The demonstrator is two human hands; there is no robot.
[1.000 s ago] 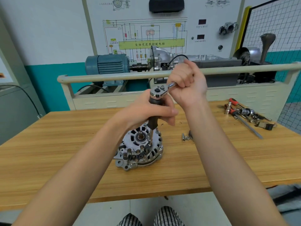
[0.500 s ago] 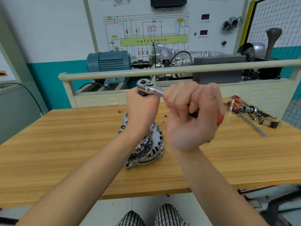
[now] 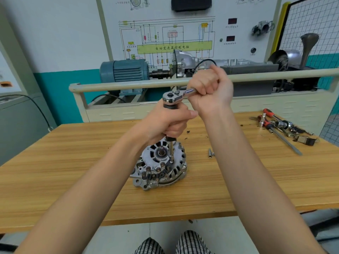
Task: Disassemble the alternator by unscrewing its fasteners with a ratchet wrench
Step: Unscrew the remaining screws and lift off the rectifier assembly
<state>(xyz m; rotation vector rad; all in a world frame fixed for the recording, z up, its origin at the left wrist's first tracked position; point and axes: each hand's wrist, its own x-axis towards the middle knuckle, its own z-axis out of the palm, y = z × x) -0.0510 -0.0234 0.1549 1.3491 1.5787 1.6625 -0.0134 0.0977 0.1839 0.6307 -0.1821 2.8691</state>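
Both forearms reach forward; left hand [image 3: 169, 121] and right hand [image 3: 211, 90] apparently fisted, fingers curled tight.

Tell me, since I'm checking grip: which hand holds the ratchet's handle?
The right hand, fisted round the handle; the left hand grips the upright extension below the ratchet head.

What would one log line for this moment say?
left hand: grips extension bar | right hand: grips ratchet handle | socket: on alternator fastener | alternator: on table
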